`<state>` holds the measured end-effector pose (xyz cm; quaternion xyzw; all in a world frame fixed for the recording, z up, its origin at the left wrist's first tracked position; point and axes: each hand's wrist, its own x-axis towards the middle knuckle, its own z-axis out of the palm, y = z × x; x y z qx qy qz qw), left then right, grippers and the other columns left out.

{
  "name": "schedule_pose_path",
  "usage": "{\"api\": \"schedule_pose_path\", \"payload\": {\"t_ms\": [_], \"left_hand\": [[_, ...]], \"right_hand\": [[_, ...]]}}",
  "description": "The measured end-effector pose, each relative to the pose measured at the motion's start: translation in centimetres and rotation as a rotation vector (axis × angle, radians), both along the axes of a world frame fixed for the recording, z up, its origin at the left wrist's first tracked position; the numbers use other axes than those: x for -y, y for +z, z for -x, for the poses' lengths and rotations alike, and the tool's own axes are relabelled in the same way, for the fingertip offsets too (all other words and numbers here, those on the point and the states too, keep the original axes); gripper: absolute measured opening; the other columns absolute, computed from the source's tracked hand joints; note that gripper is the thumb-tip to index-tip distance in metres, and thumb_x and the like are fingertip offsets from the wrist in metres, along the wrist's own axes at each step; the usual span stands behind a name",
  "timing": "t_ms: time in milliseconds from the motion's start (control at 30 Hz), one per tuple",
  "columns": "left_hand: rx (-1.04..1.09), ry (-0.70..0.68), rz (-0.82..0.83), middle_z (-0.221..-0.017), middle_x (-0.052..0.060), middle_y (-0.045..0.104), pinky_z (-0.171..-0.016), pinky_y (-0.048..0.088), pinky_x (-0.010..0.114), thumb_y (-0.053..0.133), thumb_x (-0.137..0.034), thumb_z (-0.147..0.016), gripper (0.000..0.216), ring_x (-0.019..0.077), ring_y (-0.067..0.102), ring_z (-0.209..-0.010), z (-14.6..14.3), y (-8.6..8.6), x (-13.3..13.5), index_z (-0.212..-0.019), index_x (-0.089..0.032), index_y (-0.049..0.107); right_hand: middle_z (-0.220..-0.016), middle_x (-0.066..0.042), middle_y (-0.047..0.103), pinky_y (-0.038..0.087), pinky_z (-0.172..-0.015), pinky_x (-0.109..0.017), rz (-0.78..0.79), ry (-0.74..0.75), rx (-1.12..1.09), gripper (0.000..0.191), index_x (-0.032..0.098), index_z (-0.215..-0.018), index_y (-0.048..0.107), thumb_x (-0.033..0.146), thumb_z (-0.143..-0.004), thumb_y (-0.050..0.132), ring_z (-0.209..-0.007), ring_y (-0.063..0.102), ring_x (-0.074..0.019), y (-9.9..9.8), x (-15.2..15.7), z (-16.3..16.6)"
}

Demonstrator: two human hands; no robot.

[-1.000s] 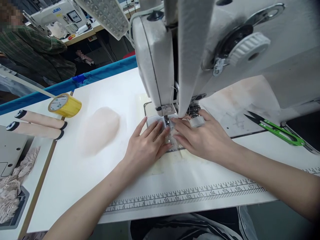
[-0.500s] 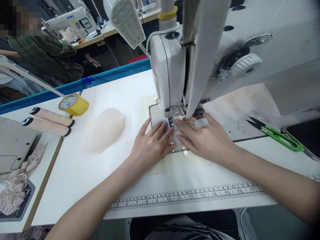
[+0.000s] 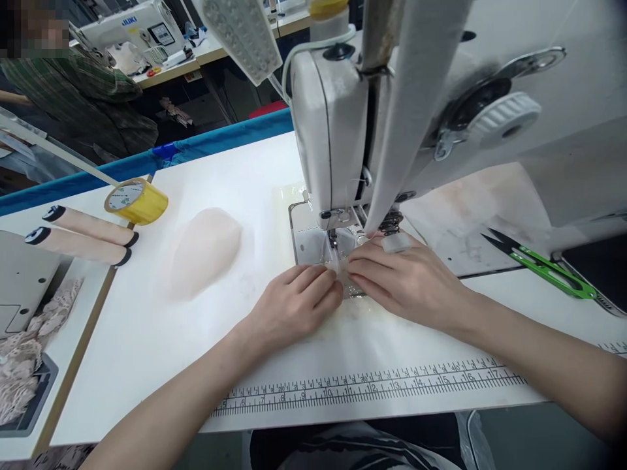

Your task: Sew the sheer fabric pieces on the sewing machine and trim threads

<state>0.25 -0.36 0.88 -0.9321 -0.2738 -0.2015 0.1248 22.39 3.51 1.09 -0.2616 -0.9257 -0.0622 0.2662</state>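
My left hand (image 3: 298, 301) is closed, its fingers curled together just in front and to the left of the presser foot (image 3: 333, 240) of the white sewing machine (image 3: 330, 130). Across from it, my right hand (image 3: 399, 274) has its fingertips pressed together, close to the foot's right side. A small sheer, whitish piece (image 3: 334, 264) shows between the fingertips, running toward the foot; its outline is hard to make out. Under it lies the metal needle plate (image 3: 306, 245). What exactly each hand pinches is hidden by the fingers.
Left of the machine, a pale sheer cup-shaped piece (image 3: 206, 251) lies on the white table (image 3: 147, 352). Farther left are yellow tape (image 3: 147, 203) and two thread cones (image 3: 81, 245). Green-handled thread snips (image 3: 543, 264) lie at right. A co-worker (image 3: 73, 98) is at the back left.
My left hand has drawn back toward me, its spread fingers curling closed. My right fingers have pinched together near the foot. The sheer piece now shows between them.
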Motion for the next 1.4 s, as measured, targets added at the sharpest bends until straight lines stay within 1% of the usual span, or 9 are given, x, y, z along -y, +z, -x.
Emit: {"api": "schedule_pose_path", "payload": {"t_ms": [67,133,200,333,400,600,733,900,1400], "left_hand": [[0.048,0.045,0.038,-0.099,0.01,0.074,-0.074,0.056,0.03,0.052,-0.007,-0.092,0.015,0.0192,0.07,-0.092,0.01,-0.1,0.03,-0.102,-0.011,0.061],[0.128,0.086,0.117,-0.099,0.008,0.074,-0.074,0.057,0.029,0.049,-0.008,-0.093,0.017,0.0172,0.07,-0.089,0.07,-0.25,0.06,-0.106,-0.013,0.06],[0.184,0.098,0.164,-0.099,0.007,0.074,-0.075,0.057,0.029,0.048,-0.009,-0.094,0.019,0.0167,0.07,-0.09,0.06,-0.39,0.1,-0.108,-0.013,0.059],[0.164,0.074,0.142,-0.102,0.008,0.074,-0.079,0.057,0.031,0.052,-0.014,-0.094,0.018,0.0186,0.069,-0.095,-0.24,-0.55,0.2,-0.11,-0.013,0.059],[0.133,0.087,0.108,-0.104,0.01,0.073,-0.078,0.058,0.032,0.056,-0.015,-0.092,0.022,0.0198,0.069,-0.094,-0.39,-0.61,0.25,-0.114,-0.012,0.059],[0.059,0.153,0.065,-0.12,0.016,0.068,-0.072,0.057,0.035,0.054,-0.014,-0.092,0.034,0.0219,0.066,-0.093,-0.19,-0.62,0.26,-0.125,-0.008,0.057],[-0.018,0.168,0.063,-0.127,0.014,0.066,-0.071,0.056,0.036,0.052,-0.015,-0.092,0.035,0.0225,0.064,-0.092,-0.07,-0.47,0.26,-0.126,-0.008,0.059],[-0.073,0.154,0.043,-0.123,0.014,0.068,-0.087,0.055,0.04,0.049,-0.015,-0.092,0.035,0.0293,0.057,-0.122,0.02,-0.42,0.38,-0.123,-0.004,0.061],[-0.075,0.152,0.038,-0.125,0.013,0.067,-0.104,0.049,0.046,0.048,-0.014,-0.093,0.037,0.0249,0.062,-0.12,0.14,-0.65,0.27,-0.126,-0.006,0.059]], "right_hand": [[-0.086,-0.004,0.073,0.045,-0.082,-0.035,0.071,0.03,-0.041,0.027,0.015,-0.094,0.068,0.034,-0.099,0.048,-0.07,0.061,-0.0164,0.21,-0.05,-0.35],[-0.091,-0.007,0.073,0.045,-0.082,-0.039,0.126,0.044,-0.031,0.048,0.014,-0.102,0.068,0.056,-0.096,0.046,-0.076,0.063,-0.0201,0.36,-0.04,-0.56],[-0.096,-0.008,0.073,0.045,-0.084,-0.042,0.112,0.045,0.021,0.056,0.014,-0.105,0.068,0.064,-0.093,0.045,-0.079,0.063,-0.0221,0.37,0.07,-0.56],[-0.099,-0.002,0.074,0.044,-0.088,-0.036,-0.056,0.041,0.071,0.015,0.018,-0.09,0.069,0.019,-0.094,0.054,-0.078,0.064,-0.0162,0.1,0.41,-0.19],[-0.098,0.0,0.074,0.045,-0.089,-0.034,-0.105,0.056,0.053,0.021,0.018,-0.084,0.069,0.005,-0.09,0.054,-0.081,0.066,-0.0146,0.07,0.53,-0.08],[-0.092,-0.001,0.076,0.051,-0.083,-0.033,-0.088,0.114,0.03,0.025,0.02,-0.085,0.071,0.008,-0.093,0.051,-0.091,0.068,-0.0157,0.37,0.61,-0.16],[-0.091,-0.001,0.076,0.054,-0.079,-0.031,-0.071,0.126,0.005,0.024,0.02,-0.085,0.071,0.008,-0.093,0.052,-0.09,0.068,-0.0146,0.18,0.57,-0.18],[-0.089,0.0,0.076,0.054,-0.077,-0.03,-0.061,0.133,-0.007,0.025,0.019,-0.083,0.069,0.006,-0.093,0.051,-0.083,0.068,-0.013,0.01,0.53,-0.15],[-0.092,-0.001,0.076,0.052,-0.087,-0.031,-0.063,0.121,-0.003,0.018,0.016,-0.087,0.069,0.005,-0.092,0.055,-0.089,0.069,-0.0137,-0.23,0.51,-0.27]]}}
